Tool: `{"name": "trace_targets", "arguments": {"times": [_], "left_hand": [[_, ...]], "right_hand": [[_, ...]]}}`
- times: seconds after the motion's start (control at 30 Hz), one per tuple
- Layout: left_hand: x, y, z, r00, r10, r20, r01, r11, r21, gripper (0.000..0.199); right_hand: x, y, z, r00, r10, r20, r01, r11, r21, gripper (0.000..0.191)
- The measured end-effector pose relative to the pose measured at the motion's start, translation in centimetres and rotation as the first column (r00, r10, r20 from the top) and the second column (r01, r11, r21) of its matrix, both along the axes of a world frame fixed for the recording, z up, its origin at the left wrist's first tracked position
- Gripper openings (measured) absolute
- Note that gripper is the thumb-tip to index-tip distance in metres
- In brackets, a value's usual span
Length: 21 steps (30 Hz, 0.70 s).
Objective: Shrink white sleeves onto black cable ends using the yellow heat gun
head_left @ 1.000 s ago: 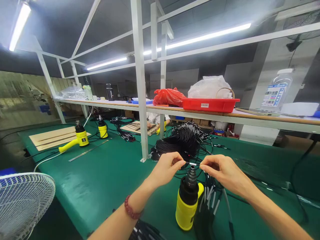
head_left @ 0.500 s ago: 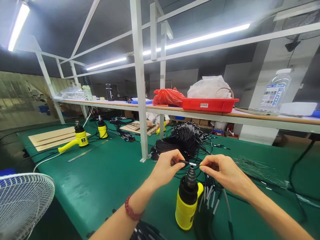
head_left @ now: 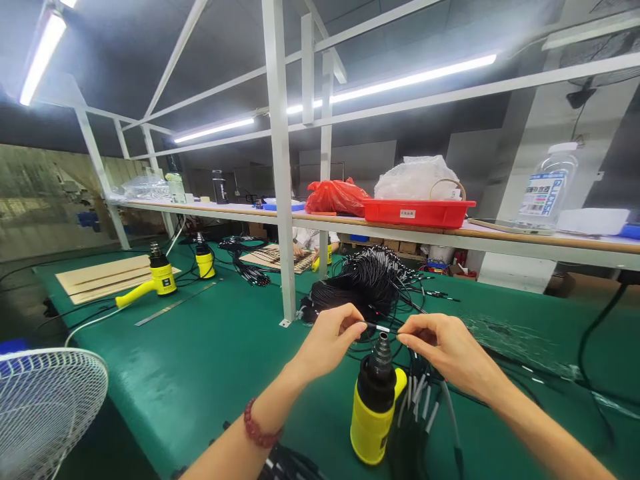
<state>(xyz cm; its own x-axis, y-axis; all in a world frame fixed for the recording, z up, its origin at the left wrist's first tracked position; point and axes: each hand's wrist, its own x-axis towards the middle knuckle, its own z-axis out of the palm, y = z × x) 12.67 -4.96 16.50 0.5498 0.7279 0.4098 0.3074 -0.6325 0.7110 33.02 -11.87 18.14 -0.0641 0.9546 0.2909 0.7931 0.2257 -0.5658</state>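
A thin black cable with a white section [head_left: 383, 329] is stretched level between my two hands. My left hand [head_left: 334, 337] pinches its left end part, and my right hand [head_left: 435, 339] pinches it on the right. Just below the white section, a yellow and black heat gun [head_left: 373, 407] stands upright with its nozzle pointing up. To the right of the heat gun lie cables with grey ends [head_left: 420, 400]. Behind my hands is a big pile of black cables [head_left: 370, 277].
Two more yellow heat guns [head_left: 163, 277] [head_left: 205, 260] stand at the left by flat boards [head_left: 107, 277]. A white post [head_left: 283, 200] rises beyond my left hand. A shelf holds a red tray [head_left: 420, 213]. A fan [head_left: 50, 407] is at lower left. Across the table are a person's hands [head_left: 299, 249].
Both hands and the cable have shifted very slightly to the left over the nozzle. The pinch of each hand stays the same.
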Motion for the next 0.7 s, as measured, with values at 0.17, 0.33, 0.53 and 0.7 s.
{"name": "trace_targets", "arguments": {"times": [0.17,0.33,0.53,0.7], "left_hand": [[0.0,0.0,0.0,1.000,0.026,0.005,-0.027,0.999,0.033,0.019],[0.0,0.1,-0.3,0.996,0.055,-0.067,-0.052,0.998,0.044,0.050],[0.5,-0.1,-0.1,0.999,0.052,0.016,-0.053,0.996,0.069,0.025],[-0.6,0.4,-1.3,0.995,0.102,0.014,-0.103,0.992,0.075,0.020]], "right_hand": [[0.0,0.0,-0.2,1.000,0.000,0.003,0.000,1.000,0.010,0.026],[-0.1,-0.2,-0.5,0.999,0.043,0.007,-0.043,0.997,-0.071,0.039],[0.1,0.0,-0.6,0.995,0.037,-0.091,-0.039,0.999,-0.022,0.033],[4.3,1.3,-3.9,0.930,-0.163,-0.331,0.153,0.987,-0.056,0.043]]}}
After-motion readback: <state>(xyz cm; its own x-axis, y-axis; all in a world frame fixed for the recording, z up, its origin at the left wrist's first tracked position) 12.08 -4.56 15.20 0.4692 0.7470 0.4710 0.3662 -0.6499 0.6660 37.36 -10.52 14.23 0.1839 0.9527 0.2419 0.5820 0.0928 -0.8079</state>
